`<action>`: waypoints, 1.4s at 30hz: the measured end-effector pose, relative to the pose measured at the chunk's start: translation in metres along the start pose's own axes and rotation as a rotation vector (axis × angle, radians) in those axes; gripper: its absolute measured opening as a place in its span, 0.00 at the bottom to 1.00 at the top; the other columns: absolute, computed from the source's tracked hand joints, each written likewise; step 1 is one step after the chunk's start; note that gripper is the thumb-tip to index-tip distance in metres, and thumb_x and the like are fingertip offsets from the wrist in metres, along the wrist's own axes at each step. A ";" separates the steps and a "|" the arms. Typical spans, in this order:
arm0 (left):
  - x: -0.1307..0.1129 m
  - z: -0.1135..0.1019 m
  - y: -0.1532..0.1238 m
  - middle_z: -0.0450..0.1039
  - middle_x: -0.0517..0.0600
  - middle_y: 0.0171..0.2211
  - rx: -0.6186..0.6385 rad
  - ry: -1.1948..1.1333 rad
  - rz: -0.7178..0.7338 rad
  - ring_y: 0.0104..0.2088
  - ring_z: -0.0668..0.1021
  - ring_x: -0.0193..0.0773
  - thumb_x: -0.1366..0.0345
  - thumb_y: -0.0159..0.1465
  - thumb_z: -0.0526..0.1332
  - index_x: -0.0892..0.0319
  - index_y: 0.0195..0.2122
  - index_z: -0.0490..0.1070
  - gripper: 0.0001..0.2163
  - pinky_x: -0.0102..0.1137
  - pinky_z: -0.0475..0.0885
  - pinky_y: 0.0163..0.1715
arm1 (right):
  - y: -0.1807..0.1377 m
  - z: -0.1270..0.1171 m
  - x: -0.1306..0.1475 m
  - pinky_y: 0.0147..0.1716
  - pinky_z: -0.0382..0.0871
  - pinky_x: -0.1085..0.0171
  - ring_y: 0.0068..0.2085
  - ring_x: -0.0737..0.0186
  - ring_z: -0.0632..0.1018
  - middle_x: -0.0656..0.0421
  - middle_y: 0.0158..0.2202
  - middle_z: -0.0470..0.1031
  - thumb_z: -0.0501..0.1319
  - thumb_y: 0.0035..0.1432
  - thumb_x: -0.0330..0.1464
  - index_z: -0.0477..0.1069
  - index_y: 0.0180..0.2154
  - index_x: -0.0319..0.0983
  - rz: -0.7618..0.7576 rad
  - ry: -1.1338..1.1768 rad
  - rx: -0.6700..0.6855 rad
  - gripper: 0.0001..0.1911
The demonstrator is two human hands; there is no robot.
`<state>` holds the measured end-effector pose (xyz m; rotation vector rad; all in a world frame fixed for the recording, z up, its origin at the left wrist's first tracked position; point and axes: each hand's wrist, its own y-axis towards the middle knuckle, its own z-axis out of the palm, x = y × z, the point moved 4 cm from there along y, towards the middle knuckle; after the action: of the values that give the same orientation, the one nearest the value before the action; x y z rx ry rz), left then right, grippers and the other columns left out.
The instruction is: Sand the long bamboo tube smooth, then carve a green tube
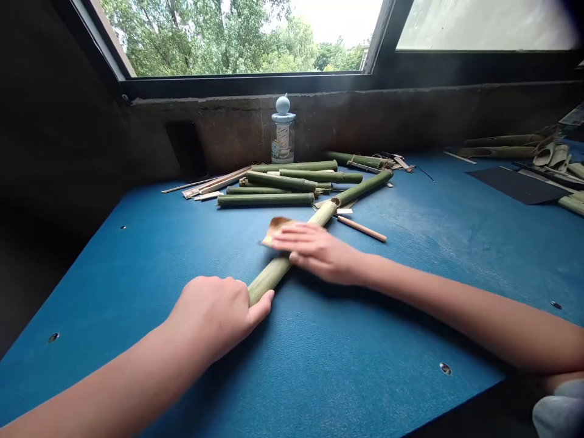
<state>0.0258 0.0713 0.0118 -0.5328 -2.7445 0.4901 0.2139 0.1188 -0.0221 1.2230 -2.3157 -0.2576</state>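
Observation:
A pale, scraped bamboo tube lies slantwise over the blue table, its far end near a darker green piece. My left hand is wrapped around the near end, with the thumb along the right side. Across the middle of the tube lies my right hand, palm down and slightly blurred. Under its fingers is a piece of sandpaper, its brownish-yellow edge curling up on the left. The palm hides the rest of the sheet and part of the tube.
Several green bamboo pieces are piled near the wall. A wooden-handled tool lies right of the tube. Behind the pile stands a clear bottle with a blue lid. A black sheet and more bamboo lie at the right.

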 end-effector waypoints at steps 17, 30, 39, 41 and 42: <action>-0.015 -0.002 -0.010 0.74 0.59 0.26 -0.380 0.205 0.039 0.26 0.78 0.48 0.53 0.70 0.43 0.62 0.36 0.70 0.21 0.35 0.57 0.23 | 0.001 -0.018 -0.057 0.61 0.57 0.48 0.60 0.52 0.71 0.53 0.57 0.74 0.49 0.69 0.37 0.72 0.57 0.39 0.261 -0.018 -0.121 0.21; -0.005 0.005 0.007 0.74 0.60 0.22 -0.280 0.086 0.028 0.26 0.80 0.52 0.51 0.71 0.35 0.62 0.34 0.71 0.28 0.33 0.56 0.21 | 0.007 0.002 -0.014 0.64 0.54 0.50 0.64 0.56 0.66 0.57 0.61 0.70 0.48 0.71 0.37 0.67 0.60 0.43 0.139 -0.009 -0.073 0.21; 0.012 -0.001 0.019 0.76 0.57 0.22 -0.215 0.034 0.082 0.27 0.80 0.51 0.50 0.71 0.36 0.60 0.33 0.74 0.30 0.34 0.64 0.24 | 0.005 0.001 -0.020 0.66 0.55 0.47 0.65 0.55 0.65 0.54 0.61 0.69 0.48 0.71 0.36 0.67 0.60 0.40 0.126 -0.033 -0.130 0.22; 0.015 -0.001 0.021 0.76 0.58 0.23 -0.209 0.030 0.076 0.27 0.80 0.49 0.50 0.71 0.36 0.60 0.33 0.74 0.30 0.34 0.65 0.25 | 0.004 0.006 -0.006 0.67 0.54 0.48 0.67 0.57 0.63 0.54 0.64 0.66 0.49 0.71 0.35 0.64 0.62 0.41 0.002 0.024 -0.063 0.22; 0.016 0.000 0.021 0.77 0.57 0.24 -0.204 0.030 0.073 0.27 0.80 0.48 0.50 0.71 0.36 0.60 0.33 0.74 0.30 0.34 0.64 0.25 | 0.003 0.005 -0.009 0.67 0.54 0.49 0.67 0.58 0.63 0.54 0.64 0.66 0.49 0.70 0.34 0.65 0.62 0.41 -0.029 0.029 -0.057 0.22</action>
<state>0.0182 0.0967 0.0076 -0.6854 -2.7705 0.2172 0.2136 0.1271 -0.0282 1.2249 -2.2515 -0.3116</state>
